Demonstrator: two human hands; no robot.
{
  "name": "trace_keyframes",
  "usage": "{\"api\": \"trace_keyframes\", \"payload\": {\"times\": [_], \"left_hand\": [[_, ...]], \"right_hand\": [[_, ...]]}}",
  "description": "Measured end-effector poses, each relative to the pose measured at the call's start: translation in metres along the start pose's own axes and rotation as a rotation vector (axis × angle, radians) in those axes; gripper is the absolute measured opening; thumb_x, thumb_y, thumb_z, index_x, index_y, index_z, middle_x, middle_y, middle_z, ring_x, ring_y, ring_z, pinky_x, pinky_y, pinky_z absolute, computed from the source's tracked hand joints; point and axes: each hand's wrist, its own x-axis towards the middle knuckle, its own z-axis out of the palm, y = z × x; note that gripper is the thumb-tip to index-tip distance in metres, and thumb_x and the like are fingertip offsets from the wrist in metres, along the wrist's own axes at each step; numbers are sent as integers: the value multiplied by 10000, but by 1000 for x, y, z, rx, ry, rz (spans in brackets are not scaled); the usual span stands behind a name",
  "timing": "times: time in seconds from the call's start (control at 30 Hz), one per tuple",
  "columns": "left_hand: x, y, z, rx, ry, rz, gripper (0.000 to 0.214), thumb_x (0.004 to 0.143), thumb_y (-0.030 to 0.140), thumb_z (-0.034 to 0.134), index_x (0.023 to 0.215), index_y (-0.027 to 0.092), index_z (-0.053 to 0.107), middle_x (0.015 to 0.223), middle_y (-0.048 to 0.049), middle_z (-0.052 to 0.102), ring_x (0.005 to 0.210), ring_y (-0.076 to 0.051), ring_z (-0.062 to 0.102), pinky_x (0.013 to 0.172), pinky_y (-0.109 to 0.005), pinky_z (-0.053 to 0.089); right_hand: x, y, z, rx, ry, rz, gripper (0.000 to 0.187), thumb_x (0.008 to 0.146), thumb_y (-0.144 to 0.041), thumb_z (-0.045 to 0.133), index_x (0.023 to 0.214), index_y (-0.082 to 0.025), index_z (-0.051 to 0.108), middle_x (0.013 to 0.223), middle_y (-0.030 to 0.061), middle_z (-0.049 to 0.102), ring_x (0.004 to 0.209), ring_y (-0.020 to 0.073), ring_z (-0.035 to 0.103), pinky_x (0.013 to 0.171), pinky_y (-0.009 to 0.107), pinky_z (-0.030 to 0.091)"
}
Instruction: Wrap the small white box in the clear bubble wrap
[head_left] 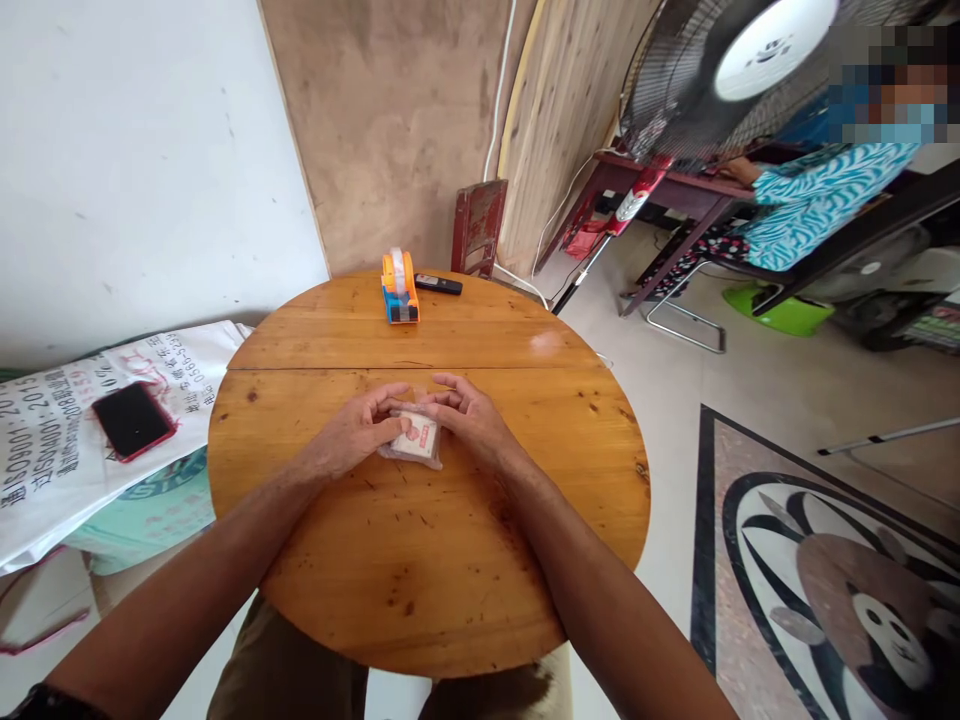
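Note:
A small white box with red print [418,440], inside a clear plastic bag, is held between my hands above the middle of a round wooden table [450,560]. My left hand [364,420] grips its left side, thumb across the face and fingers behind. At the upper right edge, my right hand [469,412] pinches the clear plastic with thumb and fingertips. The far side of the box is hidden by my fingers.
An orange and blue tape dispenser [400,287] and a black remote-like object [439,285] lie at the table's far edge. Left, a phone [135,421] rests on a white printed sack [45,440]. A fan [720,80] stands right; beyond it a person [810,205] sits at a desk.

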Motion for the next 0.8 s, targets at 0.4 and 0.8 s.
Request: {"api": "trace_keyframes", "payload": {"times": [0.4, 0.8], "left_hand": [[2, -5, -2, -30, 13, -9, 614, 699, 325, 768, 1253, 133, 585, 1091, -94, 717, 874, -203, 677, 749, -310, 523], [-1, 0, -3, -7, -102, 2, 442, 750, 296, 722, 1174, 177, 685, 1011, -61, 747, 828, -188, 677, 728, -278, 503]], "right_hand": [[-1, -1, 10, 54, 125, -103, 439, 681, -368, 716, 1054, -208, 547, 795, -6, 698, 730, 154, 637, 709, 301, 498], [-1, -20, -4, -257, -70, 35, 419, 728, -589, 661, 716, -171, 692, 576, -26, 558, 508, 98, 406, 481, 245, 290]]}}
